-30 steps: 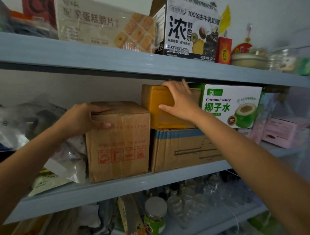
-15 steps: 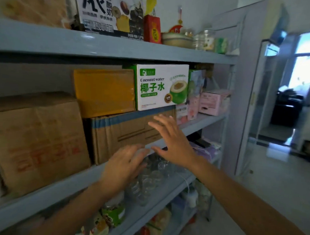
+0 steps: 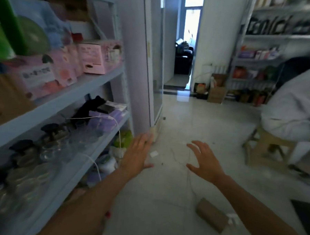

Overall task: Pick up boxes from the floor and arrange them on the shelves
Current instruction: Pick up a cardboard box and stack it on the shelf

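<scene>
The view is blurred by motion. My left hand and my right hand are both stretched out over the pale tiled floor, fingers spread, holding nothing. A small brown cardboard box lies on the floor below and slightly right of my right hand, apart from it. The blue shelf unit stands along my left, with pink boxes on its upper shelf and a brown box at the far left edge.
A person in white sits on a wooden stool at the right. Behind them stands a second rack of goods, with a cardboard box at its foot. A white cable trails across the floor. A doorway opens ahead.
My head has turned right, away from the shelf boxes toward the floor and room. Both hands have left the shelf and now hang empty over the floor.
</scene>
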